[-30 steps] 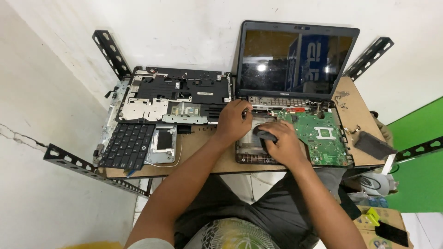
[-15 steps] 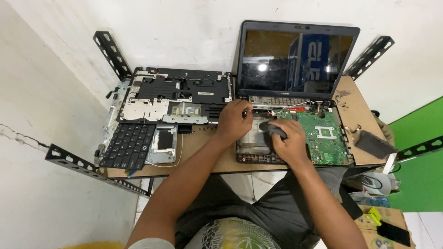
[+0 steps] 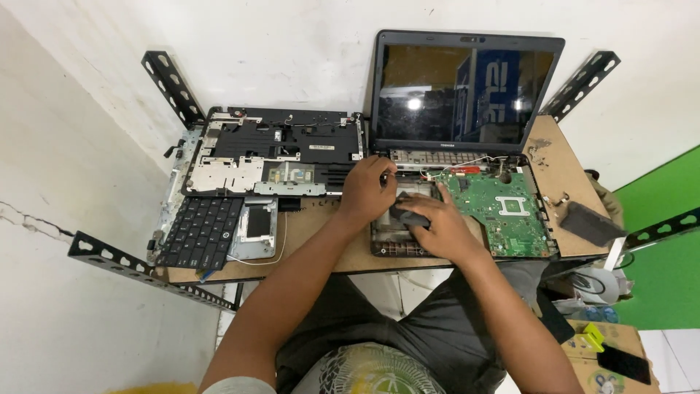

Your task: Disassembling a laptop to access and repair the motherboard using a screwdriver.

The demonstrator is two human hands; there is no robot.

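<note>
Mid-disassembly: small dark grey flat part (image 3: pixel 405 216) gripped in right hand (image 3: pixel 437 228), over the opened black laptop base (image 3: pixel 408 244) beside green circuit board (image 3: pixel 503 211). Left hand (image 3: pixel 368 191) pinching narrowly at base's rear edge. Next, probably: careful lift clear of cables.

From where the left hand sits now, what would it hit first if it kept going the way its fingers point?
The left hand points up and right, toward the hinge strip under the laptop screen. It would probably meet that strip first, though depth is hard to judge.
</note>
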